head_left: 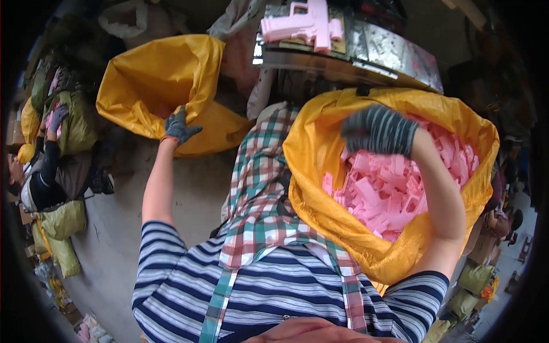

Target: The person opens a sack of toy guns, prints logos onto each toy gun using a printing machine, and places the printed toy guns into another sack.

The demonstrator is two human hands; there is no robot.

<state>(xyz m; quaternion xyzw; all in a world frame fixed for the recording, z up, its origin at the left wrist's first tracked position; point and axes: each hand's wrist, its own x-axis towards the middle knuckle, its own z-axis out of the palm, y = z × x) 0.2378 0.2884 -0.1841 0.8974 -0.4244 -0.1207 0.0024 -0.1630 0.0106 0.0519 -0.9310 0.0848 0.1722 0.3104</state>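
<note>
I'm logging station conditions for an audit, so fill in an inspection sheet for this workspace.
Surface: shiny dark bench bearing one pink gun-shaped piece.
Handled things: pink gun-shaped parts heaped in the right yellow sack; left yellow sack open, contents unclear.
Clutter: olive sacks on the grey floor, far left.
Hands: left hand gloved, at the left yellow sack's near rim; right hand gloved, blurred, over the heap, grip unclear.
Cables: nothing seen.
Surroundings: another person at far left.
</note>
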